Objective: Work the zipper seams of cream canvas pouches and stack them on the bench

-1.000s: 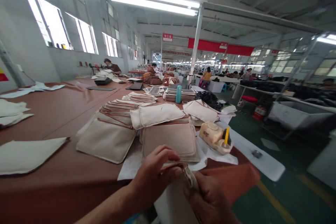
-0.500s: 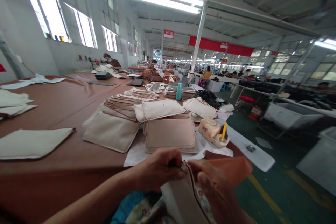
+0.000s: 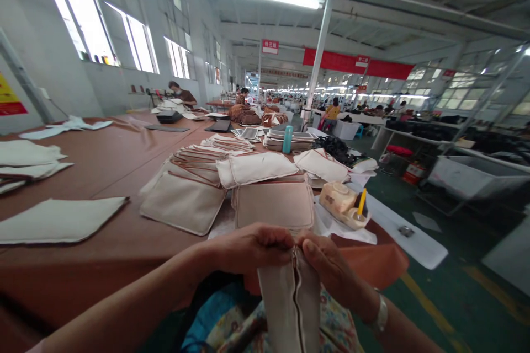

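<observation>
Above my lap, both hands pinch the top end of a beige fabric piece (image 3: 276,300) with a dark seam or slit running down its middle. My left hand (image 3: 259,245) is closed on its left side, thumb and fingers pressed together. On the other side of the seam, my right hand (image 3: 327,262) grips the right top edge. The lower part of the piece hangs over a patterned garment. Just beyond my hands lies a stack of beige stitched panels (image 3: 273,204) with brown edges. Whether the held piece is a finished pouch I cannot tell.
More beige panels (image 3: 184,201) lie fanned on the brown-covered table (image 3: 103,259). At the right are a glue container (image 3: 337,198) with a yellow-handled tool (image 3: 361,202) and a white board (image 3: 422,248). A teal bottle (image 3: 287,139) stands farther back. Other people sit in the distance.
My right hand has shifted up and left, closer to my left hand. The beige piece has turned so its seam faces me, with both sides now showing. The view has shifted slightly.
</observation>
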Tool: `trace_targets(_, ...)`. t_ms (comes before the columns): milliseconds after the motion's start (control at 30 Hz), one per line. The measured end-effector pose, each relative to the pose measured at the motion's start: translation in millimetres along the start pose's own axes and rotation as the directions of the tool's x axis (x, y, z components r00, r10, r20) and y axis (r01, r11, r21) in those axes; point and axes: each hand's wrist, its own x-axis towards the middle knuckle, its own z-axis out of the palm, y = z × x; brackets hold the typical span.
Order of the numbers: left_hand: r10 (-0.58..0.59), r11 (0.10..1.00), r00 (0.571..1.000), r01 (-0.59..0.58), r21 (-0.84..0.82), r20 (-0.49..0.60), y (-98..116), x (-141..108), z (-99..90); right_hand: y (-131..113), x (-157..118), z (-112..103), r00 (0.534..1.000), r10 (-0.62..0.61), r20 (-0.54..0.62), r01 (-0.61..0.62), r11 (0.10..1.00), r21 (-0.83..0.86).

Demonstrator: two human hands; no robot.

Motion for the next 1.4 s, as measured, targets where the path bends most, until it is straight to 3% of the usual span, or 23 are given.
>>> trace_targets(133, 0.025, 0.991, 1.000, -0.025, 0.130, -0.001, -8, 16, -6.6, 3, 4, -13, 0.999, 0.035, 0.029, -0.035, 0.999, 0.001)
trace_targets(267, 0.014, 0.988, 1.000, -0.017, 0.155, 0.017, -15, 25, -4.5, 4, 4, -19, 0.996, 0.076, 0.038, -0.075, 0.997, -0.006)
trace_targets(467, -0.037, 0.999, 0.997, 0.036, 0.014, 0.072, -27, 28, 0.0, 10, -2, -24, 0.993, 0.099, 0.070, -0.107, 0.986, 0.127)
trace_targets(633, -0.111, 0.982, 0.987, 0.127, -0.139, 0.115, -24, 28, 1.6, 12, -5, -27, 0.984, 0.125, 0.129, -0.153, 0.959, 0.238)
trace_targets(733, -0.189, 0.966, 0.978, 0.200, -0.161, 0.083, -21, 29, 7.3, 14, -7, -24, 0.983, 0.148, 0.106, -0.172, 0.949, 0.264)
trace_targets(900, -0.186, 0.976, 0.980, 0.176, -0.130, -0.065, -25, 32, 22.4, 17, -13, -18, 0.976, 0.212, 0.045, -0.216, 0.933, 0.289)
trace_targets(1000, -0.192, 0.975, 0.978, 0.180, -0.133, -0.084, -26, 31, 28.2, 15, -16, -17, 0.973, 0.223, 0.050, -0.228, 0.928, 0.293)
trace_targets(1133, -0.095, 0.983, 0.984, 0.116, 0.139, -0.148, -18, 26, 34.5, 8, -21, -16, 0.976, 0.208, 0.058, -0.215, 0.958, 0.188)
trace_targets(1267, 0.068, 0.893, 0.982, 0.019, 0.450, -0.177, -12, 22, 42.1, -2, -26, -14, 0.994, 0.112, 0.008, -0.111, 0.990, -0.089)
trace_targets(1400, 0.089, 0.921, 0.980, -0.013, 0.389, -0.180, -13, 21, 45.3, -10, -32, -14, 1.000, 0.022, 0.019, -0.017, 0.966, -0.258)
